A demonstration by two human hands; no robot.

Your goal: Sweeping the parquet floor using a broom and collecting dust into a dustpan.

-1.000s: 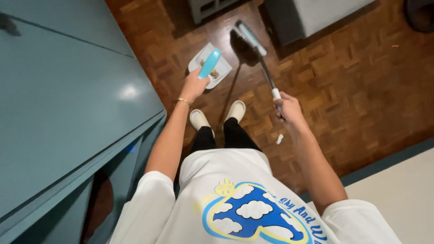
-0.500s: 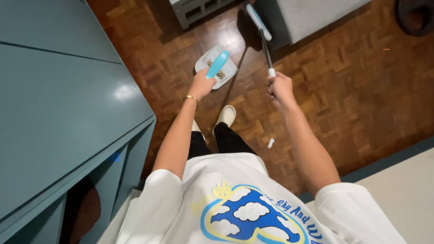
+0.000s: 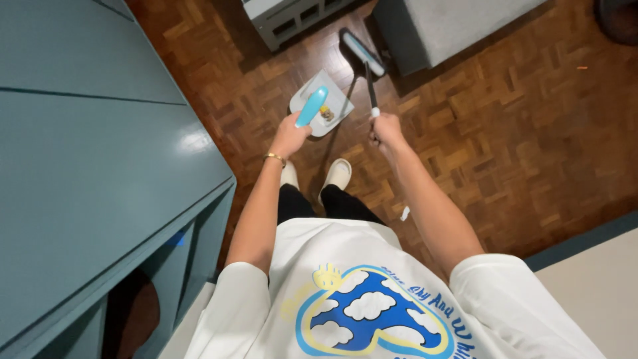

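Note:
My left hand [image 3: 290, 137] grips the light blue handle of a grey dustpan [image 3: 335, 101], held above the wooden parquet floor [image 3: 505, 133]. A small yellow and dark scrap [image 3: 326, 114] lies in the pan. My right hand [image 3: 385, 129] is closed on the thin dark handle of a hand broom [image 3: 363, 53], whose light blue head points away from me, just right of the pan. My two feet in white slippers [image 3: 337, 174] stand on the floor below both hands.
A teal cabinet [image 3: 100, 166] with open shelves fills the left side. A grey vented unit [image 3: 286, 16] and a grey upholstered block [image 3: 452, 26] stand at the far edge. A small white scrap [image 3: 405, 213] lies on the floor by my right arm.
Both hands have drawn closer together and the broom head has swung in beside the dustpan. The view has shifted slightly to the right along the cabinet.

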